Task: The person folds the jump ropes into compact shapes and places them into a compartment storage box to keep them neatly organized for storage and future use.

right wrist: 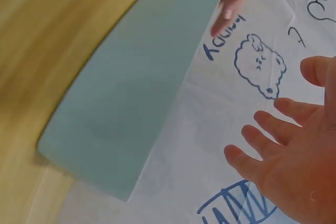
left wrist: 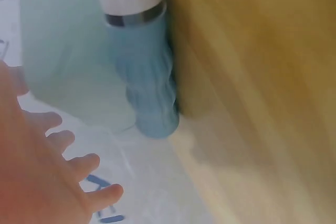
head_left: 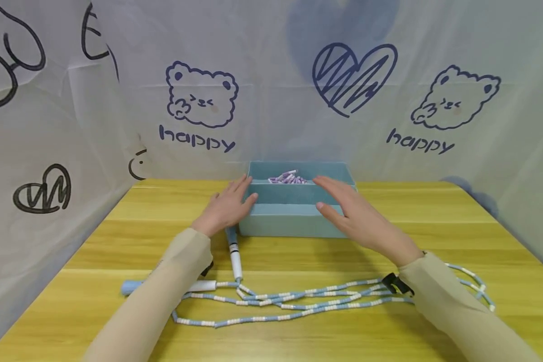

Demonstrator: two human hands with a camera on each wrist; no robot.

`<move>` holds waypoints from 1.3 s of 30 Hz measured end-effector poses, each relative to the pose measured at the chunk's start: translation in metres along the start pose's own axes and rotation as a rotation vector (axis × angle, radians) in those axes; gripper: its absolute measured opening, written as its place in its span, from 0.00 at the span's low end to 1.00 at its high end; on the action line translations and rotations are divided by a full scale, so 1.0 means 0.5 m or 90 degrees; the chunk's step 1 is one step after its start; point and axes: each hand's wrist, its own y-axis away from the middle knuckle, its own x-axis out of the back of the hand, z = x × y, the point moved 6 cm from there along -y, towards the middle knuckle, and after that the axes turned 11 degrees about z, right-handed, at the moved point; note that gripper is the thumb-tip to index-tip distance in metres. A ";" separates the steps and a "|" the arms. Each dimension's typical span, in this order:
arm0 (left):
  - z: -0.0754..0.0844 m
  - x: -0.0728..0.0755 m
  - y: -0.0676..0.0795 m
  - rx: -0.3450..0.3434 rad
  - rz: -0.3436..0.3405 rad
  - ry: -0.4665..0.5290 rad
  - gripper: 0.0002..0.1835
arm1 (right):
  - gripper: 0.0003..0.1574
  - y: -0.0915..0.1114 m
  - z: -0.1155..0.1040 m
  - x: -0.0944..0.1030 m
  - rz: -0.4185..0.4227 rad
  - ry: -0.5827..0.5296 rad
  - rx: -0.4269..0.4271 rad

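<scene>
A light blue box with a divider across it stands at the back of the table. My left hand is at the box's left end, fingers extended along its rim. Over the right part of the box is my right hand, its fingers straight and spread, holding nothing; the right wrist view shows them apart from the box wall. A purple-and-white beaded bundle lies in the rear compartment. In front lies a blue-and-white beaded jump rope; one handle points toward the box, below my left hand.
The jump rope's other handle lies at the left, partly hidden under my left forearm. Its far loop stretches past my right forearm. A white cloth with drawings hangs behind the wooden table.
</scene>
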 end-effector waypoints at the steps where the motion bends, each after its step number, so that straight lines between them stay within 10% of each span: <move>1: 0.004 0.007 0.007 -0.010 0.007 -0.009 0.35 | 0.40 0.008 -0.002 0.001 0.004 0.001 0.004; 10: 0.045 0.060 0.099 -0.201 0.095 -0.112 0.33 | 0.36 0.072 -0.027 0.000 -0.007 0.010 0.042; 14: 0.061 0.071 0.150 -0.261 0.061 -0.118 0.33 | 0.37 0.096 -0.036 -0.011 -0.033 0.040 0.042; 25: 0.032 0.062 0.252 -0.160 -0.283 -0.030 0.47 | 0.32 0.147 -0.045 -0.072 -0.154 0.050 0.078; 39: 0.006 0.054 0.244 -0.191 -0.261 -0.030 0.38 | 0.07 0.167 -0.046 -0.108 -0.259 -0.015 0.096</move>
